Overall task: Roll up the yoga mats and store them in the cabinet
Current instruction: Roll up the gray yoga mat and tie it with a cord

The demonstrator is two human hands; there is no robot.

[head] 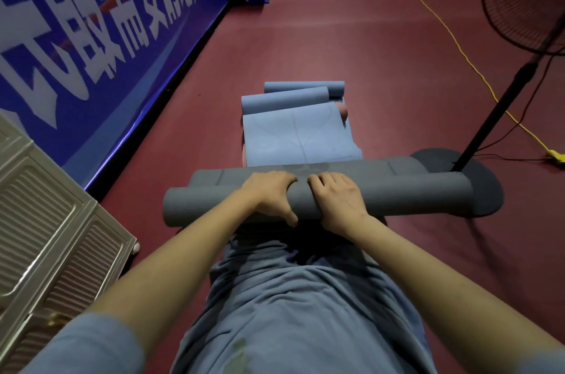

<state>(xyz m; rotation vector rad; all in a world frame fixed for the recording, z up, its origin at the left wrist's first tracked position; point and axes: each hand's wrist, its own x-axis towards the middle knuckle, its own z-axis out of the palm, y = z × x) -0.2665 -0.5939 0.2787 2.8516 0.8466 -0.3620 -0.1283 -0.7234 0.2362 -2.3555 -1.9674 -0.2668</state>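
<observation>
Where the view begins at the far left, a pale ribbed cabinet (52,220) stands on the dark red floor (321,46) beneath a blue banner (101,21) with white lettering; it sits near the person and just left of the mat being worked.

Moving right, a grey yoga mat (214,205) lies crosswise on the floor as a thick roll in front of the person's knees; a short flat stretch of it remains unrolled on the far side. The left hand (270,196) grips the roll near its middle, fingers curled over the top and thumb tucked underneath toward the body; the right hand (336,199) lies just beside it, almost touching, fingers hooked over the crest and palm pressing down. Both holds sit at the centre, so the long ends of the roll stick out well past each hand, unsupported.

By its look, the mat is soft foam, light, springy and faintly textured, so not slippery; it would probably loosen if let go, and a wider hold might keep the ends even.

Beyond it lies a blue mat (299,135), partly flat, with rolled blue ends farther off; something pinkish shows at its edge, too hidden to name.

At the right, the round base (486,193) of a standing fan (526,0) sits under the grey roll's end; a yellow cord (458,46) trails across the floor.
</observation>
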